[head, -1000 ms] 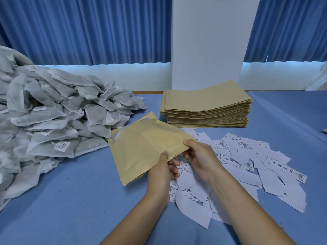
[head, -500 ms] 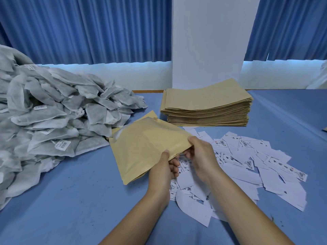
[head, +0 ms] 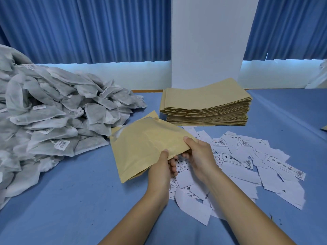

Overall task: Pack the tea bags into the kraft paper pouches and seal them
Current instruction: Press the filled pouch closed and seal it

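Holding a pouch [head: 146, 144] tilted just above the counter [head: 70, 200], bulging slightly, so probably carrying a bag inside, though not showing one. Pinching its near edge with the left hand [head: 161, 171], thumb on top; gripping the same edge just beside it with the right hand [head: 199, 156]. Likely sealing: worth pressing flat, running thumbs along the whole edge, leaving no gap. Working between tea bags [head: 53, 110] on the left, a stack [head: 207, 106] behind and slips [head: 247, 165] on the right.

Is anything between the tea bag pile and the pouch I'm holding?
Nothing visible does. The left hand and right hand pinch the kraft pouch by its near edge; its far corner sits right beside the tea bag pile.
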The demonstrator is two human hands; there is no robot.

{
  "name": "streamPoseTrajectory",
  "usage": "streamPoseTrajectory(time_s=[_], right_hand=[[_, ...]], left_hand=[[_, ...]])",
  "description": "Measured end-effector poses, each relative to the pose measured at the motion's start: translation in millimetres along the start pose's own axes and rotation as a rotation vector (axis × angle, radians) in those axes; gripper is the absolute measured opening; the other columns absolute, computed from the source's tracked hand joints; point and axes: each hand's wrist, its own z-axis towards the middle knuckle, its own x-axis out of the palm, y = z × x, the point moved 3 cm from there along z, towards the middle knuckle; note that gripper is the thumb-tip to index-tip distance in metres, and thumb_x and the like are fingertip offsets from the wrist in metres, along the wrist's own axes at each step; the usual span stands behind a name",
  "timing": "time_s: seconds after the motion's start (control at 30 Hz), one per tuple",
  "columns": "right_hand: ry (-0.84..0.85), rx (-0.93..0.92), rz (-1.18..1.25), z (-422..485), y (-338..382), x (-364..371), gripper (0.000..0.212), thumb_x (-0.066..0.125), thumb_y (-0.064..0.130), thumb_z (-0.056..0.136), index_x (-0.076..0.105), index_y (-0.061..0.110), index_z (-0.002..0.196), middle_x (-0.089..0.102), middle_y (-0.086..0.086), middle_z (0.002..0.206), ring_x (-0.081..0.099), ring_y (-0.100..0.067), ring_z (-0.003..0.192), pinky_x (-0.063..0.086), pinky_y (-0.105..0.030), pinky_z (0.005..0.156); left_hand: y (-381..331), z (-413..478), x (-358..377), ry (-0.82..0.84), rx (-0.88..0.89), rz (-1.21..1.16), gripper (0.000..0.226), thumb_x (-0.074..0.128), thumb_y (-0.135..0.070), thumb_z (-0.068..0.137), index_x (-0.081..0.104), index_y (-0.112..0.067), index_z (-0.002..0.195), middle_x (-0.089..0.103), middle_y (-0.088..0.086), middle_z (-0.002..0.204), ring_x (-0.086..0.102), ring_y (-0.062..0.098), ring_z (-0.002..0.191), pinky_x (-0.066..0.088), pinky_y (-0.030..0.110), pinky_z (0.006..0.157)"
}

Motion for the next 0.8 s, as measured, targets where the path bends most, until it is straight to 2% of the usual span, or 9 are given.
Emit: streamPoseTrajectory(time_s=[0.07, 0.17, 0.27, 0.37, 0.5, 0.57, 0.63, 0.7, 0.8], right_hand=[[0.093, 0.084, 0.027, -4.2, -3.2, 4.1, 0.017, 0.056, 0.007, 0.092, 0.058, -0.001, 0.077, 0.054, -0.010, 0.059, 0.051, -0.020, 0.049, 0.043, -0.025, 0.047], [0.220, 0.172, -0.028, -10.1, -9.2, 11.4, 0.027, 0.057, 0.007, 0.090, 0.054, 0.000, 0.065, 0.050, -0.015, 0.056, 0.049, -0.024, 0.042, 0.041, -0.027, 0.044], [0.150, 0.123, -0.086, -6.9, -9.3, 9.9, 0.028, 0.060, 0.006, 0.089, 0.054, 0.002, 0.063, 0.049, -0.013, 0.059, 0.043, -0.022, 0.047, 0.037, -0.029, 0.050], [0.115, 0.109, -0.115, -4.3, -9.5, 6.7, 0.019, 0.061, 0.007, 0.089, 0.057, 0.005, 0.070, 0.046, -0.009, 0.058, 0.035, -0.014, 0.044, 0.033, -0.024, 0.050], [0.174, 0.130, -0.054, -7.5, -9.6, 9.1, 0.013, 0.062, 0.008, 0.088, 0.059, 0.002, 0.077, 0.052, -0.007, 0.053, 0.043, -0.014, 0.042, 0.036, -0.025, 0.051], [0.275, 0.156, -0.069, -12.9, -10.5, 13.1, 0.025, 0.062, 0.008, 0.088, 0.059, 0.000, 0.064, 0.056, -0.015, 0.055, 0.049, -0.022, 0.043, 0.041, -0.029, 0.048], [0.295, 0.159, -0.064, -14.5, -11.8, 13.6, 0.041, 0.062, 0.006, 0.087, 0.053, 0.004, 0.047, 0.052, -0.018, 0.056, 0.051, -0.027, 0.043, 0.041, -0.032, 0.046], [0.251, 0.158, -0.063, -12.2, -12.1, 11.3, 0.042, 0.062, 0.004, 0.085, 0.048, 0.005, 0.045, 0.046, -0.017, 0.058, 0.048, -0.028, 0.048, 0.039, -0.033, 0.048], [0.193, 0.166, -0.085, -9.7, -11.8, 8.6, 0.031, 0.062, 0.005, 0.084, 0.049, 0.003, 0.056, 0.042, -0.014, 0.060, 0.043, -0.028, 0.055, 0.037, -0.035, 0.053]], left_hand=[[1.8, 0.6, -1.0, -0.004, -0.018, 0.034, 0.041, 0.046, -0.032, 0.096, 0.054, -0.013, 0.060, 0.043, -0.004, 0.046, 0.039, 0.012, 0.041, 0.032, 0.031, 0.058], [4.1, 0.9, -0.8, -0.003, -0.044, 0.073, 0.040, 0.047, -0.034, 0.095, 0.050, -0.012, 0.061, 0.043, -0.004, 0.044, 0.040, 0.013, 0.039, 0.034, 0.032, 0.062], [3.4, -0.1, -0.6, -0.005, -0.045, 0.081, 0.044, 0.048, -0.036, 0.093, 0.045, -0.014, 0.055, 0.042, -0.004, 0.044, 0.041, 0.014, 0.039, 0.034, 0.032, 0.063], [2.7, -1.0, -1.9, -0.034, -0.035, 0.003, 0.045, 0.048, -0.038, 0.093, 0.048, -0.014, 0.055, 0.041, -0.001, 0.045, 0.038, 0.016, 0.039, 0.033, 0.031, 0.055], [2.4, 0.0, -3.5, -0.054, -0.022, 0.000, 0.043, 0.046, -0.037, 0.093, 0.050, -0.015, 0.056, 0.039, -0.002, 0.045, 0.036, 0.014, 0.038, 0.030, 0.031, 0.052], [2.3, 0.3, -4.0, -0.044, -0.037, 0.053, 0.053, 0.045, -0.040, 0.092, 0.050, -0.021, 0.042, 0.038, -0.002, 0.044, 0.036, 0.015, 0.040, 0.027, 0.029, 0.050], [2.9, 0.2, -4.3, -0.047, -0.053, 0.078, 0.060, 0.045, -0.042, 0.092, 0.048, -0.021, 0.036, 0.036, -0.002, 0.045, 0.036, 0.015, 0.042, 0.026, 0.029, 0.052], [3.3, -0.8, -3.5, -0.036, -0.057, 0.081, 0.051, 0.046, -0.041, 0.092, 0.048, -0.020, 0.046, 0.036, -0.002, 0.046, 0.035, 0.015, 0.042, 0.027, 0.031, 0.055], [3.9, -1.8, -1.1, -0.010, -0.056, 0.066, 0.044, 0.047, -0.040, 0.093, 0.047, -0.016, 0.055, 0.036, -0.002, 0.047, 0.035, 0.015, 0.044, 0.029, 0.032, 0.059]])
